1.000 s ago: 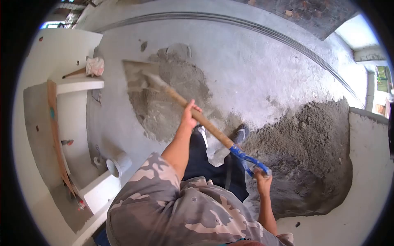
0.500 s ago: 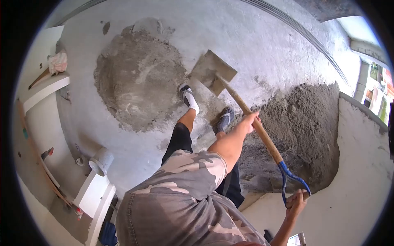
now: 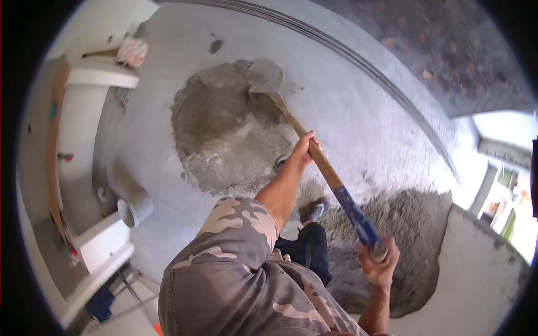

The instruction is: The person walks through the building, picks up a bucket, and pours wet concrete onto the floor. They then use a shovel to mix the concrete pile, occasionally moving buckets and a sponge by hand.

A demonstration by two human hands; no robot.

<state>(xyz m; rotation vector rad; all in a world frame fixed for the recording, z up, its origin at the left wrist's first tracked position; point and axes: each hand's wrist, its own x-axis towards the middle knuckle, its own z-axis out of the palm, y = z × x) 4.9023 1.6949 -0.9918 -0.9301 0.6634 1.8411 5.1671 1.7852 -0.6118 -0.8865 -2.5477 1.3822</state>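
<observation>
A long-handled shovel [image 3: 326,169] runs diagonally across the view, with a wooden shaft and a blue grip end. My left hand [image 3: 306,147] is closed round the wooden shaft, partway down. At the grip end, my right hand [image 3: 382,263] is wrapped round the handle, palm side partly showing. The blade [image 3: 265,106] stands tilted at the right part of a round grey patch of mortar-like mix [image 3: 210,120] on the floor, its lower edge touching the mix. A heap of grey sandy material [image 3: 414,224] lies under and beyond my right hand.
My shod foot [image 3: 315,210] stands between patch and heap. A bucket [image 3: 134,211] lies on its side at left, near a white ledge [image 3: 103,246]. A cloth or bag [image 3: 132,52] rests on another ledge. A low wall [image 3: 482,257] borders the heap.
The shovel blade has gone from beside the patch onto it and has turned from facing up to tilted on edge. Both hands keep their hold; the right has turned the grip. The view has shifted.
</observation>
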